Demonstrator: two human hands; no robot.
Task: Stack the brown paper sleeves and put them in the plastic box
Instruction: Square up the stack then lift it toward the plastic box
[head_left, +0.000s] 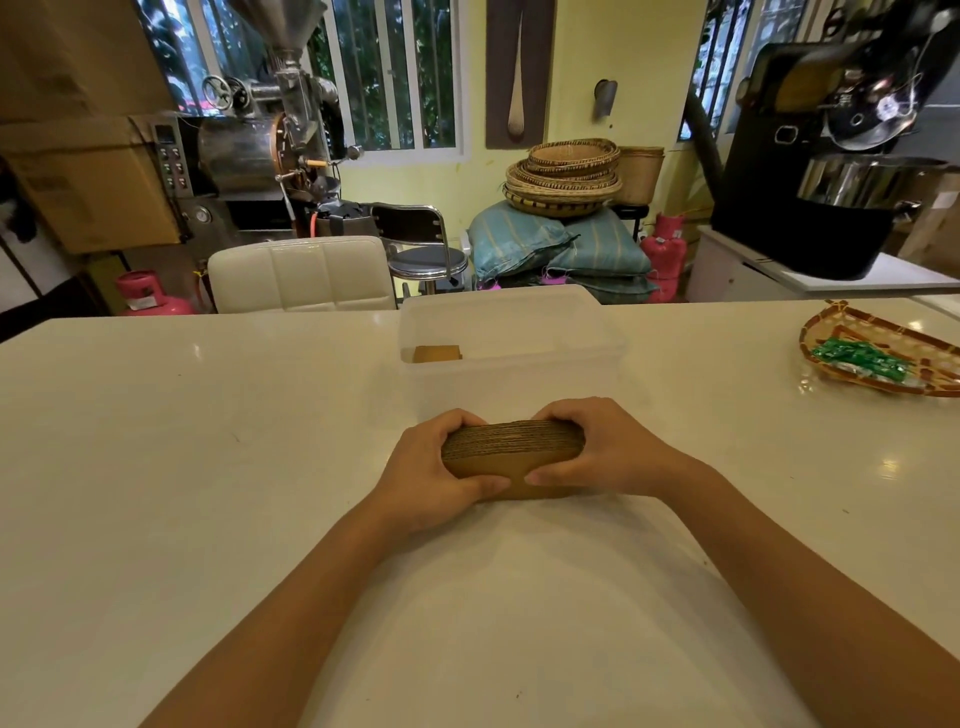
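A thick stack of brown paper sleeves (511, 449) rests on edge on the white table, its corrugated rims facing up. My left hand (434, 473) grips its left end and my right hand (605, 449) grips its right end, thumbs pressed on the near face. Just behind the stack stands the clear plastic box (571, 364), open at the top. A few brown sleeves (437, 354) lie inside it near its left wall.
The white table (208, 441) spreads wide on both sides. A woven tray (883, 338) with green packets (857, 361) sits at the far right. Behind the table's far edge stand a white chair back (301, 273), a stool and roasting machines.
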